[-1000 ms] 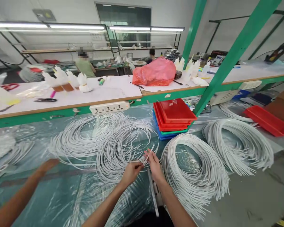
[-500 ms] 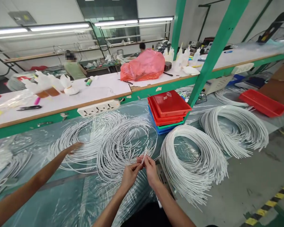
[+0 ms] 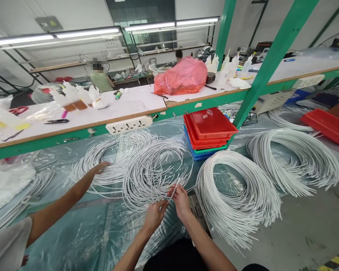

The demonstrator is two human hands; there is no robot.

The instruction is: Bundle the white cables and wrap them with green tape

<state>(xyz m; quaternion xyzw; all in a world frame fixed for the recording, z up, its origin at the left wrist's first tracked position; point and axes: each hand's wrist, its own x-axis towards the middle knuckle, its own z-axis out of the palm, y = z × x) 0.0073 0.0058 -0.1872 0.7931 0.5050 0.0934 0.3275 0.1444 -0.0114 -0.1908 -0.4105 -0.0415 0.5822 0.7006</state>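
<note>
My left hand is closed in a pinch on a thin white cable, low in front of me. Just up and to the right, my right hand pinches the same cable near its end. Behind both hands lies a loose coil of white cables, its cut ends scattered inside the ring. A denser coil of white cables rests to the right of my right hand. At the left, a co-worker's hand touches another white coil.
Stacked red, green and blue trays stand behind the coils, beside a green post. A raised shelf with a power strip runs across the back. Another coil and a red tray are at the right.
My hands have drawn slightly apart along the cable, the left one lower. The view has shifted left, and the co-worker's arm reaches further in, with a sleeve now showing.
</note>
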